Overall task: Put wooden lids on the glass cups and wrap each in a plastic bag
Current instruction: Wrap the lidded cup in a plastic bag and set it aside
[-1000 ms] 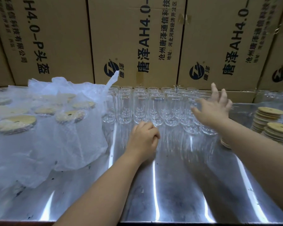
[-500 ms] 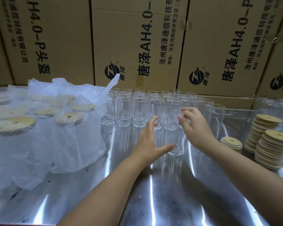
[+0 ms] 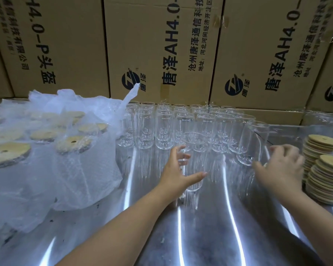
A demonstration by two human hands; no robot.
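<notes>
My left hand [image 3: 178,170] grips a clear glass cup [image 3: 195,148] that stands upright on the steel table, just in front of the rows of bare glass cups [image 3: 163,127]. Its fingers curl round the far side and the thumb lies across the near side. My right hand [image 3: 280,167] is lowered over a lone wooden lid [image 3: 265,164] beside the lid stacks [image 3: 324,144], its fingers curled down around it. That lid is almost wholly hidden under the hand.
Lidded cups wrapped in plastic bags [image 3: 73,144] lie in a heap on the left. Tall cardboard boxes [image 3: 161,45] wall off the back. More glassware stands at the far right [image 3: 327,120]. The shiny metal tabletop [image 3: 210,227] stretches toward me.
My right hand brought a cup out of the rows, let it go and moved right onto the lone lid. My left hand opened and closed round that cup.
</notes>
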